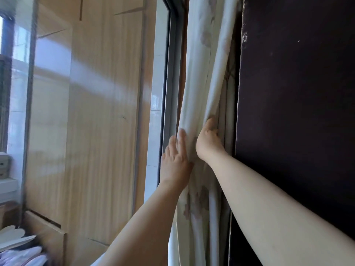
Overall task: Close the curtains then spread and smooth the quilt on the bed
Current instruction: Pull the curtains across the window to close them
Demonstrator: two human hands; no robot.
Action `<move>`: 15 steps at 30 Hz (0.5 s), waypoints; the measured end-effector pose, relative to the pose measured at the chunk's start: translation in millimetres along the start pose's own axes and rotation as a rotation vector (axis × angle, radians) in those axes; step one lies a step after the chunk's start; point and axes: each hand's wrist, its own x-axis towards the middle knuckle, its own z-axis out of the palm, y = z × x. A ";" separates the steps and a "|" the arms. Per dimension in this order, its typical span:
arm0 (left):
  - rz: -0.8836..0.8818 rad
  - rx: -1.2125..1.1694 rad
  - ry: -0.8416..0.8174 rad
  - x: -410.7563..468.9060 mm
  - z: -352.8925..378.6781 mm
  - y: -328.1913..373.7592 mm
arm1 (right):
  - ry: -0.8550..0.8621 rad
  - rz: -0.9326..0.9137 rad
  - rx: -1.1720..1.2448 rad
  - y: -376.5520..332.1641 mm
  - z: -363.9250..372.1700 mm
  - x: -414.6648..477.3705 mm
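A pale curtain (203, 73) with faded brownish flower prints hangs bunched at the right side of the window, next to a dark wall panel. My right hand (208, 143) is closed on a fold of the curtain, fingers tucked into the cloth. My left hand (175, 162) lies flat against the curtain's left edge with fingers stretched upward; the thumb is hidden behind the fabric. The bed and the quilt are not in view.
A grey window frame (172, 77) stands just left of the curtain, with glass (86, 112) showing a balcony with wood-look panels. A dark wall panel (297, 102) fills the right. Boxes (3, 166) and white and lilac items (17, 246) sit at the lower left, beyond the glass.
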 end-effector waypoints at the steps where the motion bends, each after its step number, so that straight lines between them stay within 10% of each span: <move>1: 0.007 0.035 -0.046 -1.5 -2.8 2.4 | -0.023 -0.028 -0.035 0.9 -1.5 -3.8; 15: -0.326 -0.103 -0.329 -33.8 -50.2 9.6 | -0.274 0.030 -0.082 2.8 -58.3 -40.0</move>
